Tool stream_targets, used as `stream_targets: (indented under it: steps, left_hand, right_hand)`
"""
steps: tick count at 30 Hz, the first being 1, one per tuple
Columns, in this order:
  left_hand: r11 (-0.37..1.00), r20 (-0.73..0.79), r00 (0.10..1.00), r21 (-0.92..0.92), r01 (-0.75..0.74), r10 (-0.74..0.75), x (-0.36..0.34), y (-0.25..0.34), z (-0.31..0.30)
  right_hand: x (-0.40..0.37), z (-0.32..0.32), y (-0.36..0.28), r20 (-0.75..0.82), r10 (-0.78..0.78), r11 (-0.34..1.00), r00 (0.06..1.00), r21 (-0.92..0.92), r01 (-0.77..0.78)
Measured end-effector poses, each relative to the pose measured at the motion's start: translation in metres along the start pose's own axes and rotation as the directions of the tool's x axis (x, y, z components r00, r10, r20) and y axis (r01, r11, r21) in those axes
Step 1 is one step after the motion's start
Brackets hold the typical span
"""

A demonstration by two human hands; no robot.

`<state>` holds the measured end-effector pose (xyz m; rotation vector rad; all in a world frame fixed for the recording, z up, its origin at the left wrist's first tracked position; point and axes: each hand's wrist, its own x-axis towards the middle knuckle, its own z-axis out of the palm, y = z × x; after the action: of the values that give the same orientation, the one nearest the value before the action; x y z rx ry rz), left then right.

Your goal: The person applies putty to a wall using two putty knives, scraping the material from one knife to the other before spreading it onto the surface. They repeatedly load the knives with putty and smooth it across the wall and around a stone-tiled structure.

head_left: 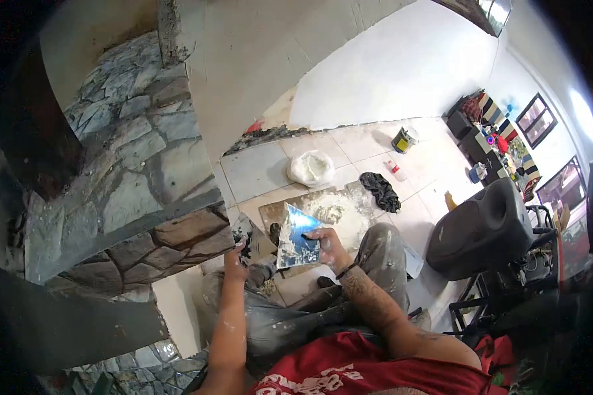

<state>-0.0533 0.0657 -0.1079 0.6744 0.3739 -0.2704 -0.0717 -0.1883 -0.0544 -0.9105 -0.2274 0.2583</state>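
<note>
My right hand [331, 248] is closed around a wide metal blade [299, 238], whose face looks blue and carries white paste along its lower edge. To its left, my left hand [235, 260] is closed at the edge of a grey trowel [257, 240] with dark marks, close beside the stone-clad ledge. Beyond the blade, a board [359, 209] smeared with white compound lies on the tiles. An open white bag [311, 168] of pale material stands behind the board.
Stone-clad ledge [184, 240] at left; pale wall [389, 72] ahead. On the floor are a black cloth [379, 191], a bottle [395, 170] and a yellow-labelled bucket [404, 140]. A large black speaker [479, 228] stands at right.
</note>
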Motion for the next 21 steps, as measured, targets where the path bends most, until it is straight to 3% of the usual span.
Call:
stream_targets:
  steps: [2, 3, 5, 6, 7, 8, 9, 10, 11, 12, 13, 14, 16, 17, 18, 20, 21]
  left_hand:
    - [0.984, 0.029, 0.997, 0.163, -0.076, 0.072, 0.003, 0.001, -0.001]
    - [0.994, -0.112, 0.994, 0.111, 0.019, -0.006, -0.009, 0.006, 0.009]
    - [0.98, -0.05, 0.997, -0.187, -0.067, 0.058, 0.021, -0.014, -0.019]
    - [0.99, -0.153, 0.988, -0.143, 0.005, -0.027, 0.013, -0.007, -0.015]
    - [0.973, -0.138, 0.989, -0.213, -0.085, 0.056, -0.008, 0.002, 0.013]
    - [0.978, -0.128, 0.99, -0.193, -0.081, 0.057, -0.016, 0.006, 0.02]
    - [0.996, -0.205, 0.977, -0.061, -0.064, 0.051, -0.037, 0.021, 0.052]
    - [0.995, -0.108, 0.994, -0.097, -0.035, 0.025, -0.04, 0.019, 0.052]
    - [0.988, -0.014, 0.991, 0.091, -0.129, 0.13, -0.032, 0.01, 0.048]
    - [0.935, 0.081, 0.969, 0.255, -0.246, 0.233, -0.024, 0.0, 0.043]
    - [0.973, 0.039, 0.985, 0.155, -0.17, 0.166, -0.048, 0.012, 0.081]
    - [0.971, 0.07, 0.976, 0.104, -0.215, 0.208, -0.046, 0.008, 0.085]
    - [0.903, 0.11, 0.94, 0.261, -0.34, 0.322, -0.034, -0.002, 0.086]
    - [0.864, 0.11, 0.929, 0.342, -0.37, 0.354, -0.038, -0.003, 0.095]
    - [0.763, 0.172, 0.887, 0.456, -0.458, 0.429, -0.037, -0.004, 0.09]
    - [0.49, 0.29, 0.773, 0.635, -0.597, 0.565, -0.04, 0.0, 0.087]
    - [0.731, 0.141, 0.877, 0.501, -0.463, 0.459, -0.04, -0.002, 0.09]
  right_hand:
    - [0.018, 0.003, -0.02, -0.26, 0.347, 0.915, 0.901, 0.305, -0.264]
    - [0.014, 0.006, -0.032, -0.273, 0.269, 0.947, 0.923, 0.247, -0.203]
    - [0.006, 0.014, -0.057, -0.295, 0.11, 0.989, 0.949, 0.128, -0.074]
    - [0.011, 0.001, -0.059, -0.422, 0.079, 0.996, 0.903, 0.059, -0.06]
    - [0.009, 0.032, -0.082, -0.346, 0.017, 0.997, 0.938, 0.079, 0.011]
    - [0.005, 0.041, -0.091, -0.401, -0.013, 0.998, 0.916, 0.051, 0.036]
    - [0.001, 0.024, -0.094, -0.409, 0.039, 0.995, 0.912, 0.105, 0.004]
    - [0.002, 0.0, -0.086, -0.226, -0.17, 0.955, 0.959, -0.279, 0.103]
    - [0.003, -0.023, -0.078, -0.005, -0.382, 0.697, 0.924, -0.659, 0.284]
    - [0.003, -0.046, -0.069, 0.197, -0.545, 0.368, 0.815, -0.817, 0.444]
    - [-0.003, -0.017, -0.076, 0.071, -0.462, 0.5, 0.884, -0.802, 0.326]
    - [-0.005, -0.004, -0.082, 0.113, -0.43, 0.403, 0.896, -0.864, 0.302]
    - [-0.009, 0.02, -0.093, 0.195, -0.361, 0.183, 0.912, -0.944, 0.274]
    - [-0.007, 0.034, -0.083, -0.045, -0.319, 0.68, 0.947, -0.706, 0.196]
    - [-0.007, 0.042, -0.069, -0.233, -0.153, 0.965, 0.961, -0.245, 0.094]
    - [0.0, 0.045, -0.058, 0.174, -0.172, 0.713, 0.97, -0.657, 0.244]
    - [0.001, 0.047, -0.051, 0.231, -0.185, 0.569, 0.955, -0.767, 0.296]
